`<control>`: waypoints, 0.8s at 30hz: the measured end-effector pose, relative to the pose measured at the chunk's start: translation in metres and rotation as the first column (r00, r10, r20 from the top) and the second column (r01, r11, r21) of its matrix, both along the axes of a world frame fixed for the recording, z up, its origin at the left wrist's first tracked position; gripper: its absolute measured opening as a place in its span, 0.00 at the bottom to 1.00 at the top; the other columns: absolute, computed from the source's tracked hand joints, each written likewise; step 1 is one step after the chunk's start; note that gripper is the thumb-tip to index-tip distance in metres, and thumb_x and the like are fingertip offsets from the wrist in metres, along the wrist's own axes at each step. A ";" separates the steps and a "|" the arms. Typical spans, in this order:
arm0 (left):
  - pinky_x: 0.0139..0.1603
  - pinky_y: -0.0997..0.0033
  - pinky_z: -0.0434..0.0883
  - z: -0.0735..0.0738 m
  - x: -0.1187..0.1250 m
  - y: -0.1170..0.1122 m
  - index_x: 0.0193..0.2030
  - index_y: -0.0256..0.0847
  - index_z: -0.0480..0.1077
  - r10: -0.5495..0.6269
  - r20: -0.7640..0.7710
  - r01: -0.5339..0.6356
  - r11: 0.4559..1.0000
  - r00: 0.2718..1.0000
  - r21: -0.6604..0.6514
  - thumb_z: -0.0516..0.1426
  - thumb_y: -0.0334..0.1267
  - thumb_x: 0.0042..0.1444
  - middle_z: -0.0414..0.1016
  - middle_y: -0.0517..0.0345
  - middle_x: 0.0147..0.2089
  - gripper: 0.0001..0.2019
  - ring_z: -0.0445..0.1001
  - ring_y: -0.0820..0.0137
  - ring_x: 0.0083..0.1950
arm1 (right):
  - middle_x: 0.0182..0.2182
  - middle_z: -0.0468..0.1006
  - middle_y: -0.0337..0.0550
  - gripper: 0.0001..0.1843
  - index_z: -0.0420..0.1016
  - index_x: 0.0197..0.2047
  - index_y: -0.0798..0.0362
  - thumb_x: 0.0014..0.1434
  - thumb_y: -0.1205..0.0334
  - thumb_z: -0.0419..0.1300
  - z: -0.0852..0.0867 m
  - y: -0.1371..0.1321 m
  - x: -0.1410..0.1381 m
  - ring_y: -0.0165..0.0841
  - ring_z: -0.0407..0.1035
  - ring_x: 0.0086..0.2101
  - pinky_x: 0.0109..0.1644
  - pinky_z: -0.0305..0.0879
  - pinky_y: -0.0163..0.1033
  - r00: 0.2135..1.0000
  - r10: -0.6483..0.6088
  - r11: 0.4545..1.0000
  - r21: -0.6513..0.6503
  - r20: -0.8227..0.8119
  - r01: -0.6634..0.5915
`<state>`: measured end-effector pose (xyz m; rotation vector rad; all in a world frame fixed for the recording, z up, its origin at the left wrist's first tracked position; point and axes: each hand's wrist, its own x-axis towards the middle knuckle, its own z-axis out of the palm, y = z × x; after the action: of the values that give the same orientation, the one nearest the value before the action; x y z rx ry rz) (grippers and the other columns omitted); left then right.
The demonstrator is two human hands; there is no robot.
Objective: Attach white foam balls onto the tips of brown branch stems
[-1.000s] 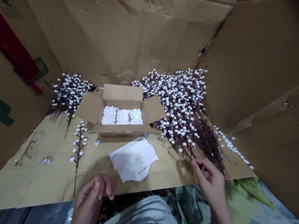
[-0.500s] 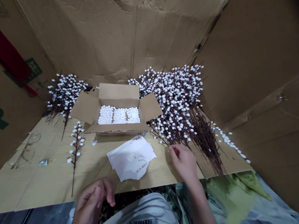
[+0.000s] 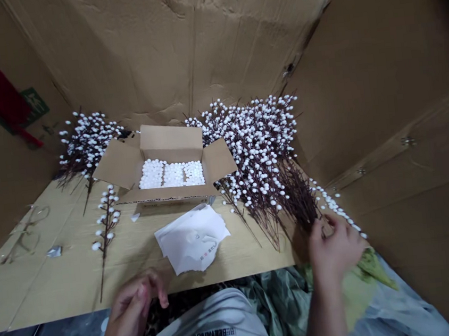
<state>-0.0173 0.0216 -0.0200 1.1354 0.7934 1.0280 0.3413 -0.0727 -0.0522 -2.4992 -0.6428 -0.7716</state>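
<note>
My right hand (image 3: 333, 248) is at the near end of a bundle of bare brown twig stems (image 3: 298, 195), its thumb and fingers closing around the stem ends and covering them. Near the table's front edge, my left hand (image 3: 136, 299) hovers with loosely bent fingers, the thumb apart from them and nothing visible in it. A single berry branch with white balls (image 3: 105, 226) lies on the tabletop beyond that hand. White sheets of paper (image 3: 194, 238) rest between my hands.
An open cardboard box (image 3: 179, 193) holds white balls (image 3: 174, 174) in rows. Piles of white-berry branches stand at the right (image 3: 254, 143) and left (image 3: 85, 140). Loose white balls (image 3: 335, 207) line the right edge. Eyeglasses (image 3: 23, 237) lie left. Cardboard walls (image 3: 116, 56) surround the table.
My right hand has moved right, from the near ends of the berry branches to the bare stems. My left hand has hardly moved. The view has shifted slightly.
</note>
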 end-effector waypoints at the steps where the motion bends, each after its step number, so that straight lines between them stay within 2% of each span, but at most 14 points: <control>1: 0.31 0.66 0.65 0.000 -0.001 0.000 0.10 0.43 0.66 -0.014 -0.031 0.015 1.000 0.999 0.026 0.58 0.57 0.52 0.70 0.55 0.17 0.27 0.66 0.66 0.23 | 0.42 0.76 0.65 0.27 0.75 0.51 0.64 0.61 0.52 0.49 -0.002 -0.009 0.010 0.52 0.66 0.41 0.38 0.56 0.46 0.996 -0.062 0.995 -0.088 -0.057 0.057; 3: 0.32 0.64 0.66 -0.001 -0.002 0.000 0.09 0.44 0.67 -0.042 -0.074 0.044 0.999 0.996 0.026 0.56 0.60 0.53 0.72 0.53 0.17 0.29 0.68 0.64 0.23 | 0.42 0.77 0.65 0.27 0.75 0.51 0.62 0.60 0.52 0.50 -0.006 -0.022 0.023 0.51 0.69 0.38 0.35 0.57 0.45 0.977 -0.122 0.969 -0.235 -0.177 0.079; 6: 0.30 0.64 0.68 -0.001 -0.001 0.000 0.11 0.44 0.71 -0.080 -0.092 0.076 0.996 0.993 -0.049 0.57 0.60 0.52 0.77 0.50 0.22 0.27 0.70 0.62 0.25 | 0.32 0.80 0.59 0.23 0.80 0.45 0.57 0.60 0.51 0.50 -0.009 -0.030 0.032 0.46 0.70 0.28 0.29 0.56 0.42 0.950 -0.116 0.948 -0.317 -0.291 0.019; 9: 0.30 0.67 0.68 0.002 0.002 -0.001 0.16 0.43 0.75 -0.104 -0.063 0.099 0.993 0.993 -0.066 0.59 0.58 0.51 0.77 0.51 0.22 0.23 0.71 0.62 0.27 | 0.32 0.81 0.57 0.22 0.80 0.45 0.54 0.61 0.52 0.50 -0.007 -0.030 0.034 0.44 0.72 0.28 0.28 0.57 0.40 0.938 -0.108 0.942 -0.337 -0.328 -0.010; 15: 0.33 0.70 0.68 0.009 0.007 0.001 0.18 0.42 0.76 -0.076 -0.076 0.071 0.995 0.994 -0.071 0.60 0.56 0.51 0.75 0.54 0.21 0.21 0.72 0.64 0.28 | 0.32 0.80 0.66 0.24 0.77 0.48 0.63 0.64 0.58 0.45 0.003 -0.026 0.041 0.49 0.73 0.30 0.29 0.56 0.42 0.938 -0.195 0.938 -0.333 -0.288 0.093; 19: 0.32 0.71 0.67 0.006 0.005 0.002 0.18 0.42 0.75 -0.082 -0.106 0.075 0.995 0.991 -0.070 0.60 0.57 0.50 0.75 0.55 0.20 0.22 0.72 0.64 0.28 | 0.33 0.81 0.59 0.23 0.78 0.46 0.60 0.64 0.53 0.48 0.003 -0.028 0.050 0.45 0.73 0.30 0.28 0.56 0.39 0.938 -0.130 0.950 -0.311 -0.323 0.024; 22: 0.32 0.71 0.68 0.001 0.003 0.003 0.18 0.42 0.76 -0.096 -0.133 0.085 0.992 0.986 -0.088 0.60 0.56 0.50 0.75 0.55 0.21 0.21 0.72 0.64 0.29 | 0.30 0.82 0.51 0.19 0.80 0.41 0.56 0.60 0.51 0.55 0.005 -0.032 0.061 0.41 0.73 0.28 0.27 0.58 0.37 0.932 -0.086 0.951 -0.308 -0.353 -0.029; 24: 0.32 0.71 0.68 0.000 0.002 0.003 0.18 0.41 0.75 -0.104 -0.147 0.089 0.991 0.984 -0.105 0.61 0.57 0.50 0.75 0.55 0.21 0.21 0.72 0.64 0.29 | 0.28 0.81 0.49 0.17 0.81 0.39 0.55 0.58 0.51 0.57 0.009 -0.034 0.068 0.41 0.73 0.27 0.26 0.57 0.37 0.934 -0.092 0.945 -0.327 -0.346 -0.028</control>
<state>-0.0154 0.0249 -0.0199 1.1658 0.8915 0.8205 0.4092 -0.1072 -0.0428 -2.8565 -0.6390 -0.2121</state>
